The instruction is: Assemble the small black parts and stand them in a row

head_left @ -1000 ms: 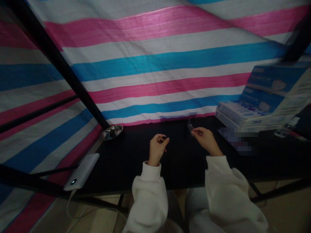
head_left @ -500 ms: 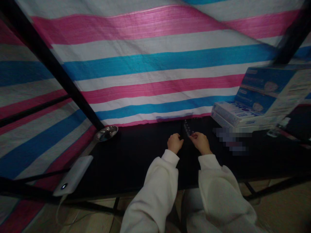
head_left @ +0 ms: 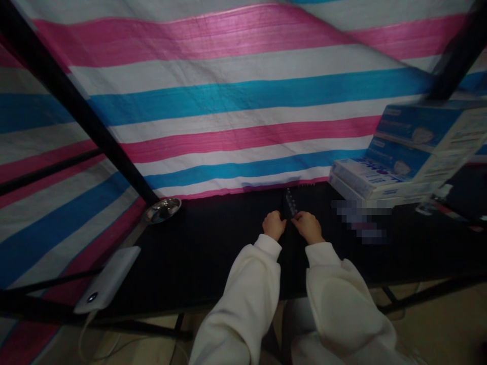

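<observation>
Over the middle of the black tabletop (head_left: 213,248), my right hand (head_left: 309,228) pinches the near end of a narrow, see-through strip with a row of bumps (head_left: 291,202). The strip points away from me, slightly tilted to the left; its exact kind is too small to tell. Just to the left, my left hand (head_left: 274,225) is closed, thumb towards the strip, with a small gap between the two hands. Whatever its fingers hold, if anything, is too dark to make out. Behind the strip, small clear points (head_left: 306,184) stand in a row at the tabletop's back edge.
A shiny metal dish (head_left: 163,210) sits at the back left, and a white power bank (head_left: 108,279) with a cable at the left edge. Stacked blue-and-white boxes (head_left: 411,147) stand at right, near a small clear bottle (head_left: 433,200). Striped sheeting (head_left: 236,101) hangs behind.
My right hand has shifted a little left with the strip, closer to my left hand. My left hand stays nearly in place. The view has moved slightly.
</observation>
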Demonstrator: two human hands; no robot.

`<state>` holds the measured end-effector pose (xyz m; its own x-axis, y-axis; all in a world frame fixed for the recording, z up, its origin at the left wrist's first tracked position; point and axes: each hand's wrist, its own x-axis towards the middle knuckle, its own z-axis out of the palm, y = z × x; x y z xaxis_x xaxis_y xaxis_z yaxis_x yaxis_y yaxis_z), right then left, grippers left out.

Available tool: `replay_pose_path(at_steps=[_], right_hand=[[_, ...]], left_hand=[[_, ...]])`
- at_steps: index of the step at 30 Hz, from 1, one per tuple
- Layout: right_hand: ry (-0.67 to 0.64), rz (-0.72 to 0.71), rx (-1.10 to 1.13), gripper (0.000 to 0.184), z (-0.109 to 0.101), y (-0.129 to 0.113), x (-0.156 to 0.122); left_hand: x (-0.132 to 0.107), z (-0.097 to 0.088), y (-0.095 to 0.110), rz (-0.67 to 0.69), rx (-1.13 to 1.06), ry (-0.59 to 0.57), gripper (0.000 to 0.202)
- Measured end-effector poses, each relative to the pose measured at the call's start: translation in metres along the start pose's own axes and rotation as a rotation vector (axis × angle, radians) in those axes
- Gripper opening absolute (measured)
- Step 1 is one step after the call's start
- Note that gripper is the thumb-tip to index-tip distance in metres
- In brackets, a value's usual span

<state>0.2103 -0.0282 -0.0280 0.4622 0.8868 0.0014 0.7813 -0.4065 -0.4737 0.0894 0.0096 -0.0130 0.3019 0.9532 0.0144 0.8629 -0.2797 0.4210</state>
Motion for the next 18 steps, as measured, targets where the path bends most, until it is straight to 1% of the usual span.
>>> replay_pose_path(at_steps=[3,5,8,10,13,16,18], right_hand=[[-0.019,-0.001,-0.004,0.025,-0.001,-0.001,-0.001],[-0.037,-0.010,-0.006,0.028,-0.003,0.000,-0.002],[-0.064,-0.031,-0.003,0.034,-0.007,0.005,-0.002],[-0.065,-0.038,0.008,0.034,-0.015,0.011,-0.001],[-0.017,-0.015,0.009,0.030,-0.032,0.025,0.003],[0.066,0.017,-0.024,0.028,-0.050,0.040,0.010],[0.104,0.045,-0.055,0.028,-0.058,0.049,0.016]], left_hand=[[-0.001,-0.004,0.000,-0.025,0.046,-0.022,0.034],[-0.003,-0.010,-0.002,-0.027,0.077,-0.039,0.038],[-0.006,-0.024,-0.011,0.003,0.115,-0.099,0.039],[-0.010,-0.036,-0.018,0.049,0.136,-0.147,0.038],[-0.017,-0.053,-0.031,0.113,0.139,-0.163,0.041],[-0.026,-0.068,-0.041,0.098,0.110,-0.145,0.045],[-0.033,-0.074,-0.046,0.084,0.078,-0.135,0.048]])
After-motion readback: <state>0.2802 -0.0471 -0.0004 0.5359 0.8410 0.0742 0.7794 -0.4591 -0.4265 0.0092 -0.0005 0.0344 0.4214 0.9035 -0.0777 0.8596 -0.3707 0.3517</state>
